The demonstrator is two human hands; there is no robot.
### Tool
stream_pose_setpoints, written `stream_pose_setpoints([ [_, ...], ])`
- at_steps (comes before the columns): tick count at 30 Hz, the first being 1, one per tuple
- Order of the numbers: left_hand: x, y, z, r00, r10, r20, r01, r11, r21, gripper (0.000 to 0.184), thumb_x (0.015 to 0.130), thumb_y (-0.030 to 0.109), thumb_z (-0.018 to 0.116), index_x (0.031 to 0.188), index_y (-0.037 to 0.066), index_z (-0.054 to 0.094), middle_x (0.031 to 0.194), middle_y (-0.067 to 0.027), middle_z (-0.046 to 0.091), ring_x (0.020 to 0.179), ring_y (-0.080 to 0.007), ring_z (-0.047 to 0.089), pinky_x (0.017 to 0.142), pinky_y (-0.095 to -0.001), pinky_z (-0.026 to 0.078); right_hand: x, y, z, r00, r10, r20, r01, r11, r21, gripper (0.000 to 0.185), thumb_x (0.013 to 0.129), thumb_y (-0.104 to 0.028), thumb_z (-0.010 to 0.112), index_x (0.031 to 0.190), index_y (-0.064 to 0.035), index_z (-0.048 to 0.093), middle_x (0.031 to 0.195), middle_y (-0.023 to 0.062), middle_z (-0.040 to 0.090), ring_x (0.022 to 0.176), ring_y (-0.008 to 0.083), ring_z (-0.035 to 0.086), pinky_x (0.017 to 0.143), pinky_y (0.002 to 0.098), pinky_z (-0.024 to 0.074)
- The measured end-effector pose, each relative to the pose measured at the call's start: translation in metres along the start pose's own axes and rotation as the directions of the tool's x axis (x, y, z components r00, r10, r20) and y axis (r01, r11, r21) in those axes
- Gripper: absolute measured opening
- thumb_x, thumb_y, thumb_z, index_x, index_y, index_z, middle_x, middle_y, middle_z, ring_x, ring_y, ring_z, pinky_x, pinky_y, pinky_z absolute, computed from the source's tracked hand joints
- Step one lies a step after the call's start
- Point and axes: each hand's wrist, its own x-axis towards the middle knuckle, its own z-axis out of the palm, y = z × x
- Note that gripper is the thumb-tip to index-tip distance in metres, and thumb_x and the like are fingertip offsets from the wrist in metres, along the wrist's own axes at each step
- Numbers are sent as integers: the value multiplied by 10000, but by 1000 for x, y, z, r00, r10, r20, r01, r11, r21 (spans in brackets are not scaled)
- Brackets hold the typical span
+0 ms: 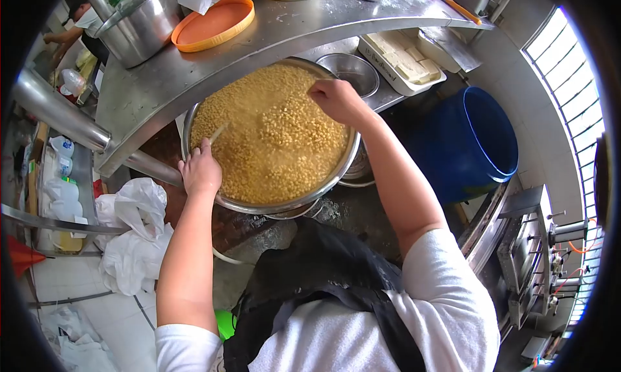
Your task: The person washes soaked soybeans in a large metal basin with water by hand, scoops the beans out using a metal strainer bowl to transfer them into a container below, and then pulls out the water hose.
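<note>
A wide metal bowl point(330, 184) is full of pale yellow kernels point(284, 129) in cloudy liquid; I cannot tell whether they are corn or beans. My left hand point(200, 170) is at the bowl's left rim, its fingers closed around a thin pale hose point(218, 132) whose end points in over the kernels. More of what looks like this hose hangs below the rim. Above the bowl's right far side is my right hand point(339, 102), closed in a fist. Whatever the fist may hold is hidden.
A steel shelf point(284, 32) arches over the bowl's far side, bearing an orange lid point(213, 24) and a metal pot point(139, 26). To the right are a strainer-like bowl point(349, 71), a white tub of pale blocks point(401, 65) and a blue barrel point(469, 139). Another person point(87, 22) is at upper left.
</note>
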Motion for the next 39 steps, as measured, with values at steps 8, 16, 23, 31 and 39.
stream_pose_setpoints([
  [8, -1, 2, -3, 1000, -10, 6, 10, 1000, 8, 517, 1032, 172, 519, 1547, 139, 553, 1297, -112, 720, 1239, -294, 665, 1088, -512, 413, -52, 20, -18, 986, 162, -40, -158, 983, 89, 224, 989, -254, 703, 1090, -72, 788, 988, 225, 774, 947, 407, 754, 838, 478, 587],
  [16, -1, 2, -1, 999, -21, 35, 21, 1000, 5, 524, 1049, 175, 488, 1571, 146, 526, 1355, -120, 700, 1298, -296, 638, 1136, -524, 393, -50, 44, -5, 915, 399, 55, -374, 892, -255, 353, 947, -372, 738, 1071, -48, 803, 1053, 227, 784, 992, 431, 756, 881, 504, 601],
  [23, -1, 2, -4, 999, -17, 44, 17, 1000, -4, 522, 1057, 186, 480, 1576, 149, 525, 1352, -116, 701, 1302, -301, 636, 1146, -520, 390, -31, 31, 20, 862, 491, 129, -401, 814, -420, 330, 924, -258, 668, 1054, 12, 807, 1149, 231, 786, 1092, 405, 762, 922, 493, 616],
  [31, -3, 1, -3, 1000, -1, 19, 1, 1000, 2, 522, 1052, 191, 500, 1571, 151, 538, 1317, -114, 717, 1275, -288, 651, 1126, -518, 403, -26, 26, 6, 962, 273, 5, -273, 961, 42, 308, 936, -282, 674, 1066, -32, 799, 1036, 248, 774, 974, 407, 763, 875, 473, 594],
  [39, -1, 6, -9, 998, -13, 56, 13, 1000, 2, 527, 1059, 194, 500, 1584, 153, 521, 1330, -112, 709, 1272, -298, 655, 1136, -539, 403, -82, -8, -106, 959, 281, 25, -242, 773, 586, 190, 1021, -196, 698, 1057, -20, 761, 779, -34, 568, 658, 52, 483, 565, 241, 352],
])
